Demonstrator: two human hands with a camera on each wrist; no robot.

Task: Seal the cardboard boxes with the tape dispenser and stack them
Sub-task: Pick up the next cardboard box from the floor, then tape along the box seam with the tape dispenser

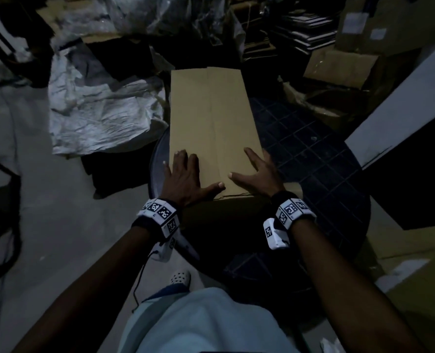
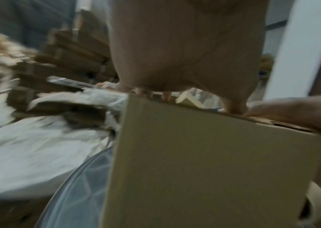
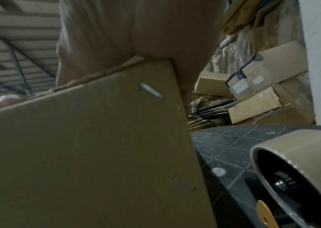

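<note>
A long brown cardboard box (image 1: 211, 118) lies on a dark round table (image 1: 313, 154) with its top flaps down and a seam running along its length. My left hand (image 1: 183, 174) rests flat on the near left part of the top, fingers spread. My right hand (image 1: 257, 171) lies flat on the near right part, by the edge. In the left wrist view the left hand (image 2: 185, 46) presses the box (image 2: 204, 162) at its top edge. The right wrist view shows the box's stapled side (image 3: 87, 146) and a tape dispenser with a brown roll (image 3: 296, 154) standing on the table beside it.
Crumpled white sacks (image 1: 101, 108) lie on the floor to the left. Cardboard boxes (image 1: 338, 64) and flattened cardboard (image 1: 303, 34) pile up at the back right. A white pillar (image 1: 402, 110) stands right of the table, and another box (image 1: 415, 263) sits at the lower right.
</note>
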